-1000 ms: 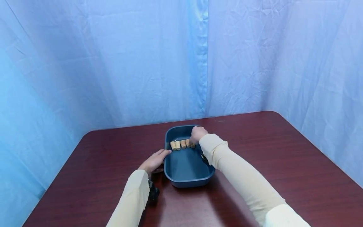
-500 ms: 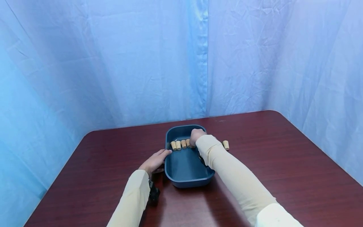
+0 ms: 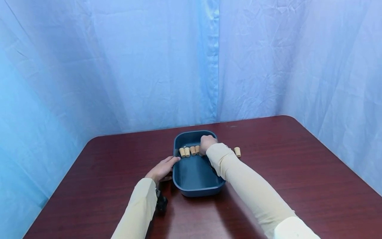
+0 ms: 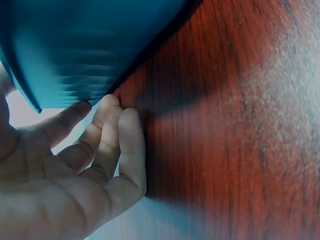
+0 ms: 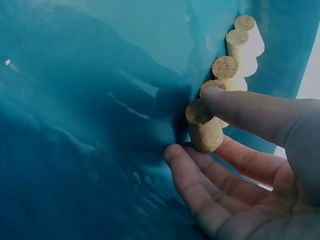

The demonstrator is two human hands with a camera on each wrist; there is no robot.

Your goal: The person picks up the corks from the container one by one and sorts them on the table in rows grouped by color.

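A dark blue plastic tub [image 3: 194,191] sits on the table, with several corks [image 3: 187,152] standing in a row across its far half. My left hand [image 3: 161,170] holds the tub's left side: its thumb lies at the rim, and in the left wrist view the fingers [image 4: 131,145] are against the outer wall near the table. Inside the tub, my right hand [image 3: 206,144] is at the right end of the row. Up close in the right wrist view, it pinches the endmost cork [image 5: 206,131] between thumb and fingers, beside the other corks [image 5: 225,67].
Another cork [image 3: 237,152] stands on the dark red wooden table [image 3: 286,159], right of the tub and just behind the right sleeve. Pale blue curtains [image 3: 143,66] hang along the table's back and sides.
My right hand has lowered slightly within the tub, and its forearm has shifted left, so the cork on the table at right now shows. The left hand stays on the tub.
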